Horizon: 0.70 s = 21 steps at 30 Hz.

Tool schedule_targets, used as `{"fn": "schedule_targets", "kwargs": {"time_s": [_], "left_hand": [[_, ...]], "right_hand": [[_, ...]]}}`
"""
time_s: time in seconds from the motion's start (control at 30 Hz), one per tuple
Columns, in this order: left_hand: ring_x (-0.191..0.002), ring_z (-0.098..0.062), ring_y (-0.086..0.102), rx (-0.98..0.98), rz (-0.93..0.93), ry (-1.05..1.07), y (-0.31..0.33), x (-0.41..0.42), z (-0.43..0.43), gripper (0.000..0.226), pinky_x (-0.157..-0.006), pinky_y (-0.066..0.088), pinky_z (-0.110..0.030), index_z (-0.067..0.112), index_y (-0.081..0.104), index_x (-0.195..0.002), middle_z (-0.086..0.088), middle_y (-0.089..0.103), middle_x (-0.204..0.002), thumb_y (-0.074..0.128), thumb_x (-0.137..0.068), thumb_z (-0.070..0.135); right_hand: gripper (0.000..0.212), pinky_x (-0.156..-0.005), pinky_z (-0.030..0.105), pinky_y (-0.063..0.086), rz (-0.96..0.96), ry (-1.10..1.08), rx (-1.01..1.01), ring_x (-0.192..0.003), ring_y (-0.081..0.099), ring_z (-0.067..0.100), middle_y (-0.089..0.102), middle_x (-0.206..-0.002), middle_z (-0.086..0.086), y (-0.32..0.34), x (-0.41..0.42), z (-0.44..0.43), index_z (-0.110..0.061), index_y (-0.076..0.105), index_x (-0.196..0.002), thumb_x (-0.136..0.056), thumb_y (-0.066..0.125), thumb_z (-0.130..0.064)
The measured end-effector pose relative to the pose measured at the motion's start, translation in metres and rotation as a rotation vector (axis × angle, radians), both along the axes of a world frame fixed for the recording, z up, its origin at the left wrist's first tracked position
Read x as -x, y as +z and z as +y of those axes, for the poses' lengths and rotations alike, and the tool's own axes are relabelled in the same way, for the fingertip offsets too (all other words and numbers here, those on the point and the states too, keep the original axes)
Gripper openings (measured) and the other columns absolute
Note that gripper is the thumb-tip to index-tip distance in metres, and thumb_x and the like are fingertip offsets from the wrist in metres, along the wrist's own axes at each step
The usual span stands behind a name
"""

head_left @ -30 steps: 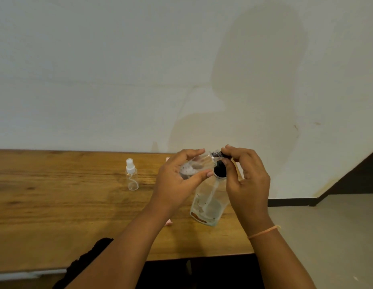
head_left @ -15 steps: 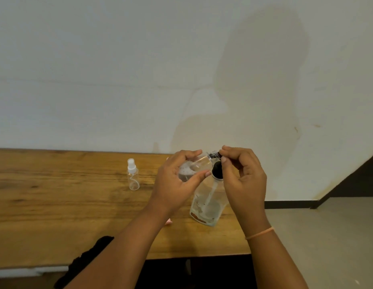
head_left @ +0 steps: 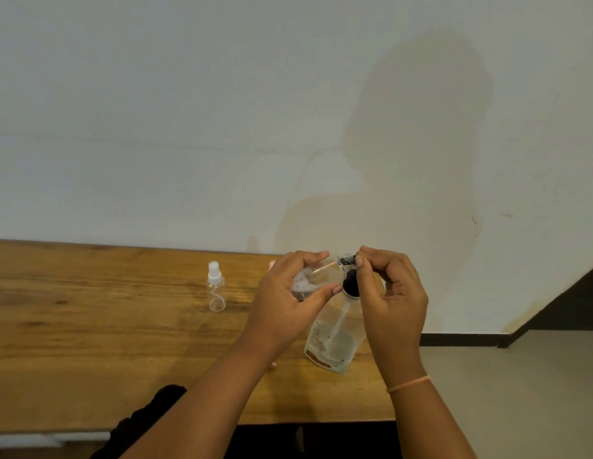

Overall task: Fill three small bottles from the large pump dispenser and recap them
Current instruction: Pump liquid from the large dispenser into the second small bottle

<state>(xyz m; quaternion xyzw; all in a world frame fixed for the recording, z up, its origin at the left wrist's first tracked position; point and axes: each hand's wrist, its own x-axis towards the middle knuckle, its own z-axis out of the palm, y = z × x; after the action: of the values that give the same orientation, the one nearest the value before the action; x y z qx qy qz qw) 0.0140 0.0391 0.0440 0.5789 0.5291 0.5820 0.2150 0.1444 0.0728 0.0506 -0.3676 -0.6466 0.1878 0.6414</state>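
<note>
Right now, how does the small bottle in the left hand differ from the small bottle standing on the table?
The held bottle lies tilted, nearly sideways, in the left hand; the standing bottle is upright on the table, untouched. The standing bottle wears a white spray cap; the held bottle shows none, its mouth turned to the black nozzle that the right hand pinches. Both are small and clear.

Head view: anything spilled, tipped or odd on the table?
No spill shows on the table. The left hand holds a small bottle tilted at the pump nozzle, pinched by the right hand, as filling needs. The large dispenser stands near the table's right end. The spray bottle stands upright.
</note>
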Motion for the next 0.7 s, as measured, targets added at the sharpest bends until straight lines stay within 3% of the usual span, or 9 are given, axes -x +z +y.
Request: {"fn": "schedule_targets", "kwargs": {"time_s": [0.2,0.47,0.7], "left_hand": [[-0.098,0.003,0.057,-0.010,-0.033,-0.035,0.005,0.001,-0.002,0.038,-0.071,0.045,-0.004,0.042,0.057,-0.102,0.017,0.061,-0.102,0.077,-0.074,0.025],[-0.100,0.008,0.055,-0.002,0.011,-0.026,-0.001,0.001,-0.001,0.041,-0.076,0.042,-0.002,0.046,0.055,-0.102,0.019,0.060,-0.103,0.077,-0.075,0.025],[-0.099,0.001,0.056,-0.028,0.021,-0.019,0.001,0.002,0.001,0.038,-0.073,0.045,-0.005,0.046,0.053,-0.102,0.018,0.060,-0.101,0.075,-0.077,0.028]], "right_hand": [[0.009,-0.078,0.010,0.047,-0.005,-0.036,-0.017,-0.089,0.060,0.001,0.062,-0.088,-0.006,0.003,0.006,0.001,-0.020,0.062,-0.084,-0.086,0.054,-0.024],[0.013,-0.076,0.010,0.045,-0.005,-0.018,-0.014,-0.086,0.058,-0.001,0.058,-0.083,-0.002,-0.007,0.006,0.008,-0.015,0.057,-0.075,-0.084,0.052,-0.022],[0.015,-0.072,0.008,0.044,-0.006,-0.046,-0.071,-0.083,0.058,-0.003,0.058,-0.080,-0.003,0.004,0.008,0.008,-0.016,0.059,-0.077,-0.086,0.049,-0.022]]}}
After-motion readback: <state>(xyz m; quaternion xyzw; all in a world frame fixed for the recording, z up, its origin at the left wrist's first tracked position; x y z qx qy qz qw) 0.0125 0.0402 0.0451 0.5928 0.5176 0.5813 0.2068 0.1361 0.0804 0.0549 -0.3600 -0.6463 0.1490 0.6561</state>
